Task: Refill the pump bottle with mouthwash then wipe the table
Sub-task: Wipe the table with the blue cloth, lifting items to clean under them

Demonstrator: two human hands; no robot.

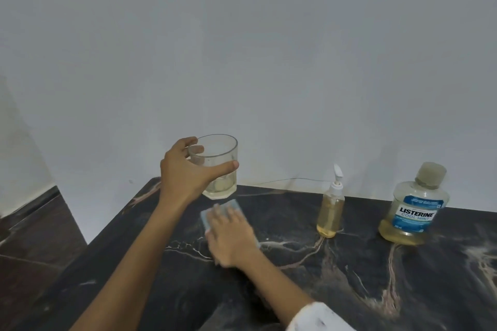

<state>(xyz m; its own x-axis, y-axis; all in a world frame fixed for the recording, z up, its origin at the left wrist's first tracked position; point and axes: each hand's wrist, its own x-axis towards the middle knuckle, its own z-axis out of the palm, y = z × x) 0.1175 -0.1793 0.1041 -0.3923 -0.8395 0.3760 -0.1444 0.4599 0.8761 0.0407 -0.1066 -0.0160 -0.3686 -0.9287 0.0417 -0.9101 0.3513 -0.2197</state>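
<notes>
Left hand point(183, 172) gripping a glass point(219, 166), thumb and fingers point(200, 148) curled round it, lifted clear of the dark marbled tabletop point(349, 277). Just below, right hand point(231, 234) pressing flat, fingers straight, on a blue cloth point(208, 216) near the far edge. Further right, pump bottle point(330, 212) upright, holding yellowish liquid. Rightmost, capped mouthwash bottle point(411, 209) standing, partly full.

Left hand point(185, 169) is gripping a glass point(219, 166) raised up; right hand point(230, 234) is pressing flat, fingers extended, on a cloth point(208, 216).
</notes>
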